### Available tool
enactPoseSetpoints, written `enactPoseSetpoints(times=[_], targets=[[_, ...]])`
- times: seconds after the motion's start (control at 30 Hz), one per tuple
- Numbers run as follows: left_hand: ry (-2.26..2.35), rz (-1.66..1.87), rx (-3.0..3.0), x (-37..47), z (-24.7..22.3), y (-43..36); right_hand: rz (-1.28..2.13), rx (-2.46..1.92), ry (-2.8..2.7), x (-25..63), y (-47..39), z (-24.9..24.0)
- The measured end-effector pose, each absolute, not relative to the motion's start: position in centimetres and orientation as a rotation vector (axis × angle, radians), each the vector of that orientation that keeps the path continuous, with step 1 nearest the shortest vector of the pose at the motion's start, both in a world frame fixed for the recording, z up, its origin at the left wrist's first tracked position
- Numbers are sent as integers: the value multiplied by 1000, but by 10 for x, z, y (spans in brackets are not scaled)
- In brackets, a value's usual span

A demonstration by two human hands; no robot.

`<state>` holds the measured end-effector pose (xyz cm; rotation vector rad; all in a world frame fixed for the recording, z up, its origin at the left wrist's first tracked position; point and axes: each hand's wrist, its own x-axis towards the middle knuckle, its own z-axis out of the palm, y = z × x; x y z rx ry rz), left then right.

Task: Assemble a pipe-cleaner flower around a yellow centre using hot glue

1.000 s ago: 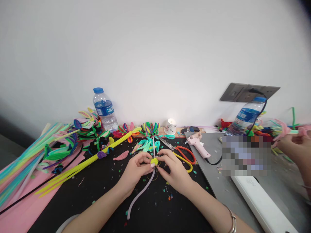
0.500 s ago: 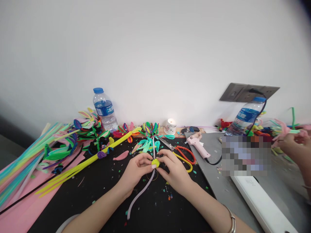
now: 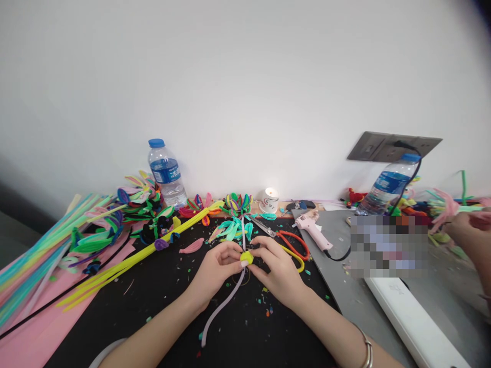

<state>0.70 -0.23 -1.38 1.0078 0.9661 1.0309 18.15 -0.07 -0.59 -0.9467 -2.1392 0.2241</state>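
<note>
The left hand [image 3: 224, 259] and right hand [image 3: 270, 260] met fingertips to fingertips, thumbs and index fingers pinched inward. Both forearms angled outward from the wrists, and a metal bangle [image 3: 368, 352] circled the right one, behind the hand.

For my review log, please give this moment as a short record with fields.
left hand: pinching yellow piece; left hand, yellow piece
right hand: fingers at the same piece; right hand
beneath: pale pipe cleaner, curving over black mat
cup: upright by the wall; cup
scissors: blades open or shut unclear; scissors
glue gun: lying on its side; glue gun
co-worker's hand: far right; co-worker's hand
</note>
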Motion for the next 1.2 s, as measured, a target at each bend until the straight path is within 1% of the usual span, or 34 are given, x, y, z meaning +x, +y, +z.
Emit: enactPoseSetpoints(times=[0.7,1.2], targets=[[1013,1043,1221,6,-21,0,303,-954,-2170,186,2,-9],[1006,1054,1227,6,-20,0,312,-1005,-2155,187,1,-9]])
